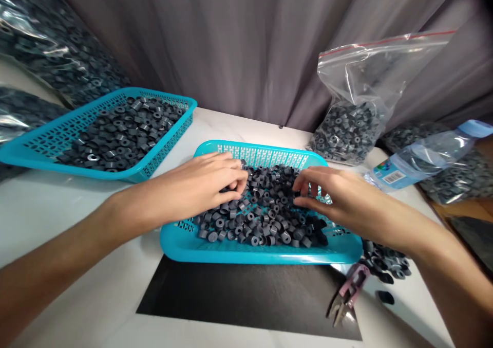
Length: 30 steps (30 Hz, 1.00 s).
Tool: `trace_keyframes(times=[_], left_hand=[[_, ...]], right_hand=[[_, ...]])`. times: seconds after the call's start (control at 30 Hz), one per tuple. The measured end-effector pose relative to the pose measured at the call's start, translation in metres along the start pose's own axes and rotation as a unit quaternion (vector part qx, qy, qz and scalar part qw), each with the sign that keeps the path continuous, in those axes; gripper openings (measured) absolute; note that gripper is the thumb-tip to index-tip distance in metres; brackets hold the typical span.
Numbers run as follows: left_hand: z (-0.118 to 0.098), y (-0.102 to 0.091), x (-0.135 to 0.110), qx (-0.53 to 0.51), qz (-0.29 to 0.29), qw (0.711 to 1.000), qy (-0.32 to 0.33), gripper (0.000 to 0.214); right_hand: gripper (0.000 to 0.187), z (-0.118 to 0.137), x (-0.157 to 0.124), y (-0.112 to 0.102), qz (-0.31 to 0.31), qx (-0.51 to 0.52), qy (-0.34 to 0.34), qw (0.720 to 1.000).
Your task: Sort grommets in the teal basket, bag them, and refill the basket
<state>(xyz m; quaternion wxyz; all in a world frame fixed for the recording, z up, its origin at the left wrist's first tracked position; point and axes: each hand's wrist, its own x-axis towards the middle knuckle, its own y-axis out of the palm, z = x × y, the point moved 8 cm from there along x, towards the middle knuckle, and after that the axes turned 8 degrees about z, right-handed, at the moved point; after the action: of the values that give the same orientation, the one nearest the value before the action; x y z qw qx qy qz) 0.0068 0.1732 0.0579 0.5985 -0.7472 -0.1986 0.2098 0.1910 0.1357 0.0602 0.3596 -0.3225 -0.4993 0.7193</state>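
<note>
In the middle of the head view stands a turquoise plastic basket [246, 255] with slotted walls. Small dark grey ring-like cylinders [265, 224] with a hole through them cover much of its floor. My left hand [219, 181] reaches in over the left side, its fingers curled closed at the pieces; what they hold is mostly hidden. From the right, my right hand [327, 188] dips into the pile with thumb and fingers bent toward each other around dark pieces. I cannot make out exactly what sits between those fingertips.
A second turquoise basket [115, 174] of similar pieces stands at the left. Behind it lean large clear bags [69, 44] of pieces. To the right are a zip bag [346, 127], a water bottle [419, 158], loose pieces [389, 263] and pink-handled snips [348, 296] on a black mat [231, 296].
</note>
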Motion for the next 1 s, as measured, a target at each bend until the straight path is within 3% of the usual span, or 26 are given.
trace_keyframes(times=[0.13, 0.23, 0.47, 0.73, 1.0], left_hand=[[0.006, 0.000, -0.006, 0.031, 0.011, 0.999, 0.016, 0.015], [0.010, -0.003, -0.008, 0.048, 0.003, 0.999, 0.014, 0.007], [0.021, -0.002, -0.010, 0.049, 0.004, 0.999, -0.006, 0.006], [0.026, -0.002, -0.009, 0.066, -0.003, 0.997, -0.035, 0.021], [0.022, -0.013, -0.002, 0.019, -0.049, 0.998, -0.030, 0.015]], right_hand=[[0.012, 0.017, -0.003, 0.017, 0.097, 0.031, -0.049, 0.994], [0.012, 0.023, 0.000, 0.024, 0.118, 0.034, -0.035, 0.992], [0.012, 0.025, 0.007, 0.029, 0.111, 0.021, -0.039, 0.993], [0.018, 0.024, 0.006, 0.023, 0.087, -0.025, -0.031, 0.995], [0.018, 0.021, 0.007, 0.022, 0.094, -0.033, -0.020, 0.995]])
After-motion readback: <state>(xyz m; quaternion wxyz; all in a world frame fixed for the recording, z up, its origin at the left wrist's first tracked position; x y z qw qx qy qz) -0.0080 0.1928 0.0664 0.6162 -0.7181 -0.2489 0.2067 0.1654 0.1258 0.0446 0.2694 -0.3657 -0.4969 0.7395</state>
